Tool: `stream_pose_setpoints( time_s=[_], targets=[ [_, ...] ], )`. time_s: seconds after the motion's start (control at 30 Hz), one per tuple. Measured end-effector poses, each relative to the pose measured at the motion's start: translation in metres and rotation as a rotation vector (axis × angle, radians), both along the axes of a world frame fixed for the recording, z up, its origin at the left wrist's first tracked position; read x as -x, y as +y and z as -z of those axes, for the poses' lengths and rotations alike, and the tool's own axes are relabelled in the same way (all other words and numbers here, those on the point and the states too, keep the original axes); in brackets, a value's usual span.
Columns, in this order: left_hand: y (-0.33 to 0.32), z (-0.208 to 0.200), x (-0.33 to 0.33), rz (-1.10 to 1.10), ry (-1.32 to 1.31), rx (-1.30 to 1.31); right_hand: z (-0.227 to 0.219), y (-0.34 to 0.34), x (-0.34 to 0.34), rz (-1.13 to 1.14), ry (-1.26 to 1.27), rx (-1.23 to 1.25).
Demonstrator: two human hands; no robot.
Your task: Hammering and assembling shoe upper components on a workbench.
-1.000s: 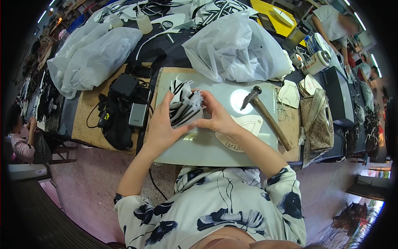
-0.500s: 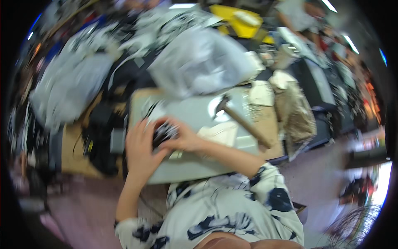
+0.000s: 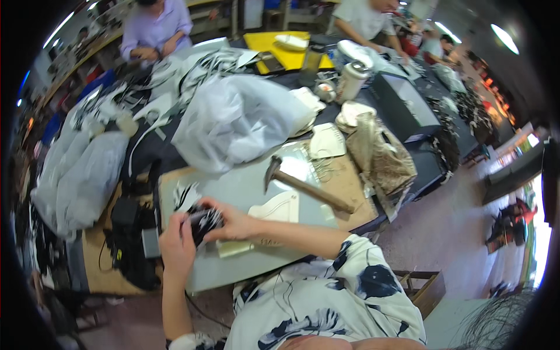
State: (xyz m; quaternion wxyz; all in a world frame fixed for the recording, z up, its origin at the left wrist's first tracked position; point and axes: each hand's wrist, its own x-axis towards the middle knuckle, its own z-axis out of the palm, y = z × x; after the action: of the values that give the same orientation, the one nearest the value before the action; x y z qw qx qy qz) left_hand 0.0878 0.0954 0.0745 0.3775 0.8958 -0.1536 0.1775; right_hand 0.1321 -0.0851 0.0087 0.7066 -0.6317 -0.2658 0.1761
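Between my two hands is a small bundle of black and white strips, its exact kind unclear. My left hand closes on its left side. My right hand grips it from the right, thumb below and fingers above. Just beyond the bundle, more black and white strips lie on the pale grey board. A cream shaped piece lies flat beside my right forearm, and a smaller cream piece shows partly under that arm. Farther right rests a hammer with a wooden handle.
A large translucent plastic bag sits behind the board, with another bag at left. Cream pieces, a brown bag, a white cup and a black box stand right. Co-workers work across the table.
The view has swung up and to the right, so the table's far side and co-workers show more plainly. My hands still hold the bundle, with the left fingers now more bent around it.
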Motion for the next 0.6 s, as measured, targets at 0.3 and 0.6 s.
stream_pose_setpoints(
  time_s=[0.3,0.6],
  targets=[
    [0.006,0.011,-0.016,-0.001,0.225,0.490,-0.015,-0.012,-0.005,-0.046,0.155,-0.113],
    [0.012,-0.002,-0.019,0.206,-0.071,-0.084,-0.017,-0.006,-0.004,-0.064,0.064,-0.037]
  ],
)
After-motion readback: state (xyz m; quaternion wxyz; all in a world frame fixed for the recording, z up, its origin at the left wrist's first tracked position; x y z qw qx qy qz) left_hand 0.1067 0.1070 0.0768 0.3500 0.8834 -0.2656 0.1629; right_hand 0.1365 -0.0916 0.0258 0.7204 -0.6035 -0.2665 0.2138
